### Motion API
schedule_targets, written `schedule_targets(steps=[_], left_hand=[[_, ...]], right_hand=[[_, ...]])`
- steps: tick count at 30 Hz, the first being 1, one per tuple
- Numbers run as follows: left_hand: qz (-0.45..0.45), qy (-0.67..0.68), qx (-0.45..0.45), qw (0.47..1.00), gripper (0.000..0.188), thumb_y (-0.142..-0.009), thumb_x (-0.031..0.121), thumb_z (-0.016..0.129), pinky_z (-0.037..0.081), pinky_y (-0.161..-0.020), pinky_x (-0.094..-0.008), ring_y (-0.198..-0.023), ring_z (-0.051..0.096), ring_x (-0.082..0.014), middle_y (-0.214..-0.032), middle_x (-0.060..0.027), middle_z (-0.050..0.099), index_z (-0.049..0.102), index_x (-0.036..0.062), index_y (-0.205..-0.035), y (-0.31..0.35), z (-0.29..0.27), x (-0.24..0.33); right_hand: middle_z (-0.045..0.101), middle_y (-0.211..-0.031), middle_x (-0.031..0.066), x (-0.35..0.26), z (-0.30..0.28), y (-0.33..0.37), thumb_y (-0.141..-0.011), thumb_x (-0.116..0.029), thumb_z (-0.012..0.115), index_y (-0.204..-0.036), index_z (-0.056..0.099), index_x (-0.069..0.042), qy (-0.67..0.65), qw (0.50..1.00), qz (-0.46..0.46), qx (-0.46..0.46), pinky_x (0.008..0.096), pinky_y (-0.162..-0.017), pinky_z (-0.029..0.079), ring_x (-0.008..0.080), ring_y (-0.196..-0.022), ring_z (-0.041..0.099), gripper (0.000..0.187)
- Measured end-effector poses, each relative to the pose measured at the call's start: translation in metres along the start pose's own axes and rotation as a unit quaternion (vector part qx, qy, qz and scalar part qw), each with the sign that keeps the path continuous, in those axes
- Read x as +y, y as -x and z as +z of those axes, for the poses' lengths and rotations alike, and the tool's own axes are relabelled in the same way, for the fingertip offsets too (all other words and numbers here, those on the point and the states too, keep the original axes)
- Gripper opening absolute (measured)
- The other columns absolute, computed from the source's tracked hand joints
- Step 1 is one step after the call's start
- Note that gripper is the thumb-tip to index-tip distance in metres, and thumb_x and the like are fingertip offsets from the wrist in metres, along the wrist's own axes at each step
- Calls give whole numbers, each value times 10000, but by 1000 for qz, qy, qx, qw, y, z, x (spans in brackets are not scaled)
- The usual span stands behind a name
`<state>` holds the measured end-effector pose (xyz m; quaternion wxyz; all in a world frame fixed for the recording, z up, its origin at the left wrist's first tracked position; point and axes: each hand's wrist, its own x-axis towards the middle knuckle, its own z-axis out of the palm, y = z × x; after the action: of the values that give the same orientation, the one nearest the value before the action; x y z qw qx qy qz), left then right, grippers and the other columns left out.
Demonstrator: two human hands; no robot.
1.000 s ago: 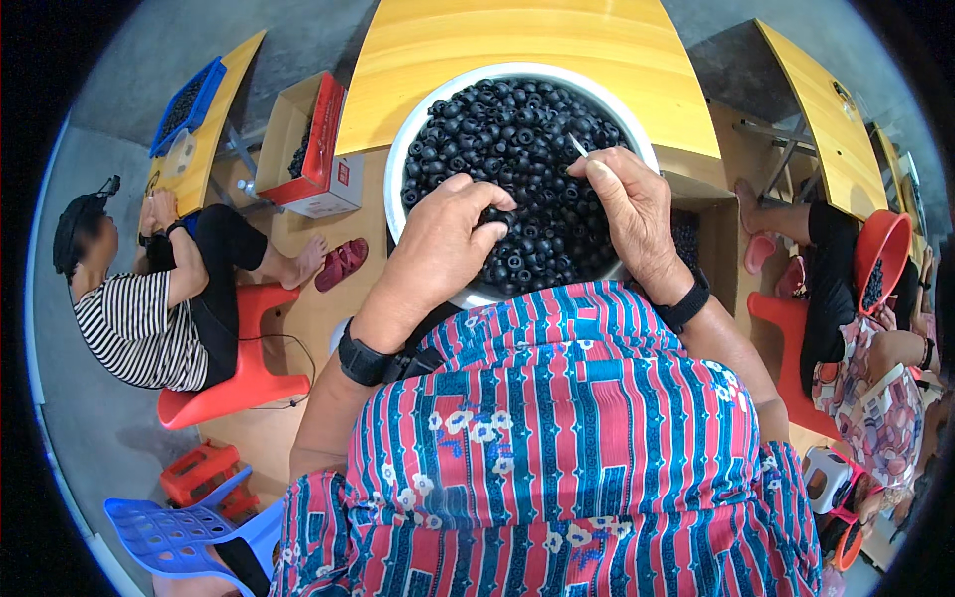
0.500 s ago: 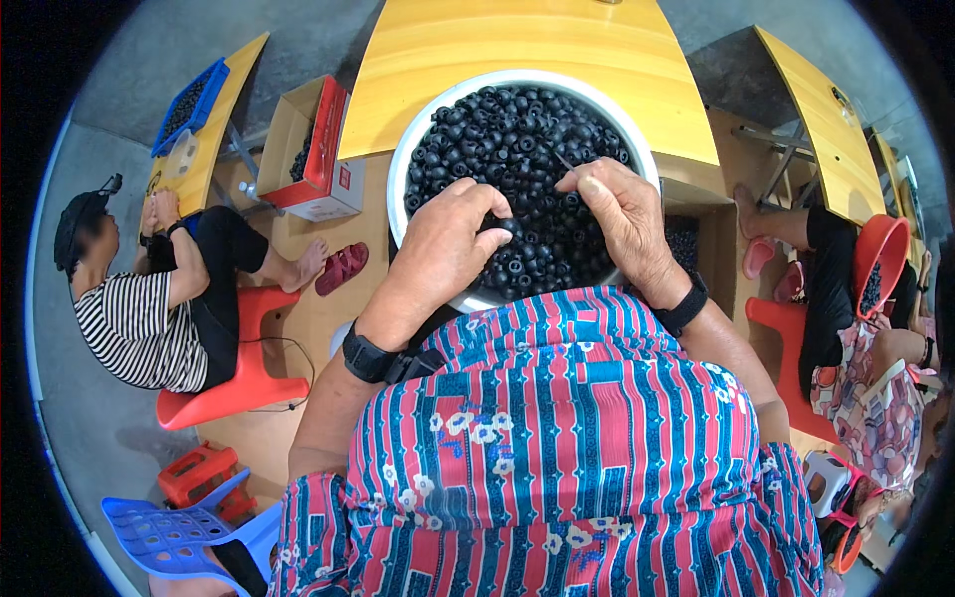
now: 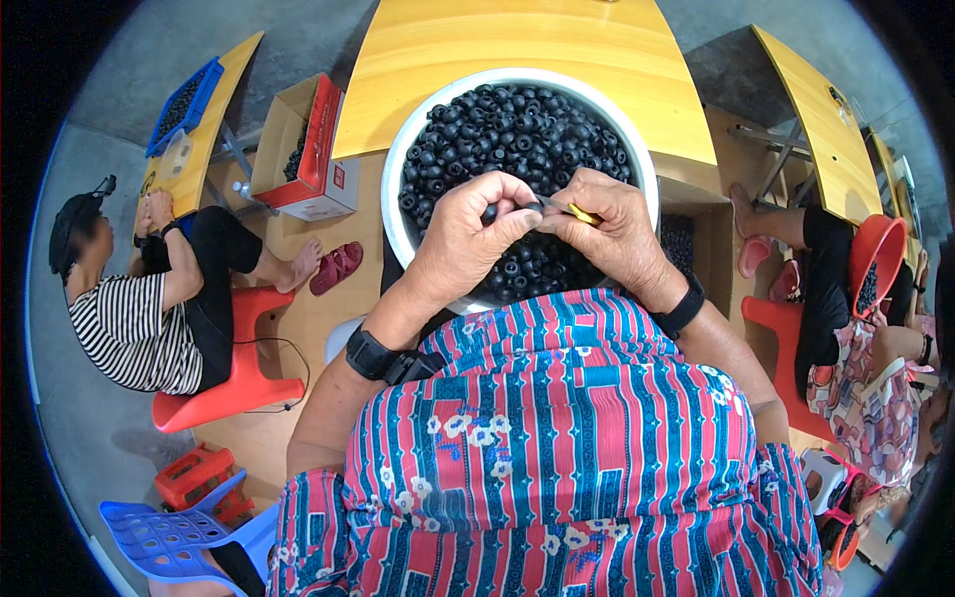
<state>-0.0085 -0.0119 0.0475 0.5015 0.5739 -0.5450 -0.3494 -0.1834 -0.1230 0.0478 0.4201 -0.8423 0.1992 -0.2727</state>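
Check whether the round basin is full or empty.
Not empty; it looks well filled: dark round pieces cover the visible inside of the basin nearly to its pale rim. Their depth cannot be told.

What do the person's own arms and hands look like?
The left hand and right hand are ungloved. The left wears a wide black wrist strap with a chunky black fitting; the right, a black wristband. The short fabric sleeves are patterned pink and blue.

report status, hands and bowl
Left hand pinching dark piece. Right hand gripping yellow tool, tip at left fingertips. Bowl below, well filled. Hands partly hide the piece.
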Motion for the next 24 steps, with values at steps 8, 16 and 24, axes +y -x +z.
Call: schedule_targets(steps=[8, 16, 24], left_hand=[[-156, 245, -69, 955, 238, -938, 272, 661, 264, -471, -169, -556, 334, 7, -736, 79, 459, 603, 47, -991, 4, 6, -5], [-148, 271, -77, 948, 237, -956, 267, 631, 290, -478, -159, -567, 356, 10, -767, 71, 487, 604, 43, -1032, 7, 9, -7], [-128, 345, -93, 925, 241, -1024, 276, 494, 257, -514, -162, -582, 291, -5, -744, 79, 396, 523, 57, -1122, 9, 8, -10]], right_hand=[[598, -766, 8, -3, 3, -1, -742, -91, 791, -938, 695, -50, -60, 994, -87, 40, 256, -618, 427, 110, -710, 531, 222], [651, -801, 75, -4, 2, 2, -727, -102, 803, -932, 693, -61, -40, 997, -58, 20, 303, -672, 498, 202, -724, 637, 236], [638, -884, 128, -1, -5, 3, -837, -203, 689, -966, 645, -10, -52, 998, -40, 24, 321, -752, 491, 256, -826, 635, 236]])
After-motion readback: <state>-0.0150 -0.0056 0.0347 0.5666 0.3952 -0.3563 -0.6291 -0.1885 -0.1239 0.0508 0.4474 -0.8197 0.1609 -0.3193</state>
